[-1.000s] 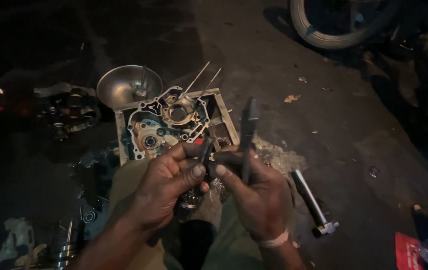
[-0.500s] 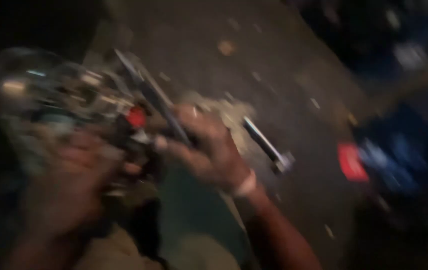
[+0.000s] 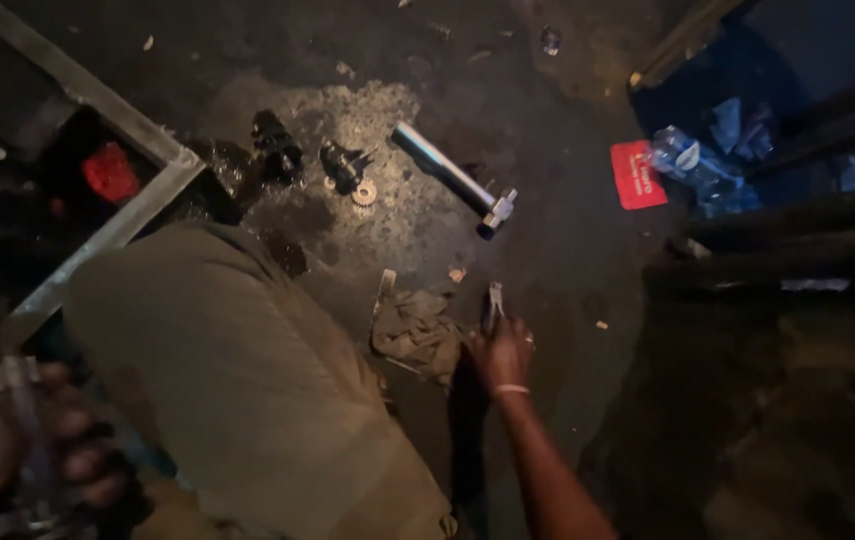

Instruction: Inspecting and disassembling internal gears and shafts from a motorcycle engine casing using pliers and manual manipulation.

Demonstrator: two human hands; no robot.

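The right hand (image 3: 501, 352) has dropped, arm outstretched, gripping pliers (image 3: 493, 303) by the rag (image 3: 418, 332).

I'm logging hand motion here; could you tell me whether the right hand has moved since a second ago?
Yes. The right hand has dropped from chest height to the ground beside the rag, below the metal tube.
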